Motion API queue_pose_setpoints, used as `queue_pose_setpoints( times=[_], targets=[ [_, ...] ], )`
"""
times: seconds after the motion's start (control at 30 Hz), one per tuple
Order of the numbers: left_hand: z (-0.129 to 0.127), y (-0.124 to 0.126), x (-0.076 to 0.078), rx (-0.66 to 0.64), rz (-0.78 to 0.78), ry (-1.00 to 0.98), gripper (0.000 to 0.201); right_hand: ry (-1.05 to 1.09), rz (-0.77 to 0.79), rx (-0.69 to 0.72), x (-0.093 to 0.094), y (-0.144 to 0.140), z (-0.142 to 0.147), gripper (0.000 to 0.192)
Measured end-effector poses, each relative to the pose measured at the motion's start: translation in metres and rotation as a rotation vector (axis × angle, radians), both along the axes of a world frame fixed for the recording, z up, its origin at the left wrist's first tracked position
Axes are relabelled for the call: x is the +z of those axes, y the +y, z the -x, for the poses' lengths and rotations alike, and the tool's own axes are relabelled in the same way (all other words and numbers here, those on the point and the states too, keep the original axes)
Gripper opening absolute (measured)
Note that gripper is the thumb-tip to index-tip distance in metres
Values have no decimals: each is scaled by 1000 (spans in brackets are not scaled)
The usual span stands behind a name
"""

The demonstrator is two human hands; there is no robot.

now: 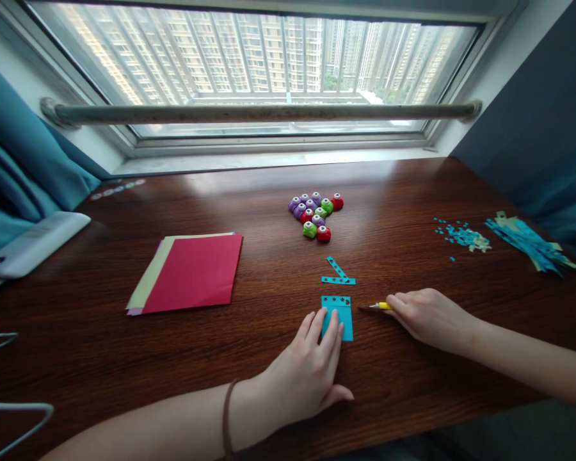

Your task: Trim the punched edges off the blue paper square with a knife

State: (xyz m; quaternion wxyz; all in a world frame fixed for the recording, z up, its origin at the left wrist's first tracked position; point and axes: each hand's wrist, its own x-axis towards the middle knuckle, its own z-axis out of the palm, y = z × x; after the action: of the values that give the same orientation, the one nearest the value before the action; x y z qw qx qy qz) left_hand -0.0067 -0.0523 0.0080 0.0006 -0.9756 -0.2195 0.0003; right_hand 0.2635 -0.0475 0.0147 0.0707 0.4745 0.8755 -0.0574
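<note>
My left hand [307, 365] lies with its fingers stretched over a small blue paper piece [347, 328], pressing it to the table. Along the far edge of that piece runs a row of punched star-like holes, with a line just below them. In a pinch grip, my right hand [425, 317] holds a yellow craft knife [383, 306], its thin tip pointing left, a short way right of the paper. Two narrow blue strips [327, 280] with punched holes lie just beyond the piece, one slanting across the other.
Several coloured paper punches [310, 216] are grouped farther back. Stacked coloured sheets [192, 272] lie to the left, a white device [38, 243] and a cable [19, 406] beyond them. Tiny paper bits [461, 235] and a strip pile [532, 246] lie right on the wooden table [269, 397].
</note>
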Motion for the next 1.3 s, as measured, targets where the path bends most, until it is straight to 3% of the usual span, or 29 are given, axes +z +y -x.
queue_pose_setpoints(
  times=[0.23, 0.33, 0.53, 0.93, 1.3],
  targets=[
    [0, -1, -4, -12, -58, -21, 76, 273, 111, -327, 0, 11, 25, 23],
    [0, -2, -6, -3, -60, -37, 79, 276, 98, -392, 0, 25, 45, 25],
    [2, -4, -9, -19, -95, -42, 80, 155, 106, -441, -7, 44, 55, 29],
    [7, -20, -8, -139, -224, -91, 81, 179, 183, -457, -3, 49, 53, 31],
    [4, -20, -5, -72, -84, -77, 74, 299, 187, -573, -7, 52, 53, 28]
  ],
)
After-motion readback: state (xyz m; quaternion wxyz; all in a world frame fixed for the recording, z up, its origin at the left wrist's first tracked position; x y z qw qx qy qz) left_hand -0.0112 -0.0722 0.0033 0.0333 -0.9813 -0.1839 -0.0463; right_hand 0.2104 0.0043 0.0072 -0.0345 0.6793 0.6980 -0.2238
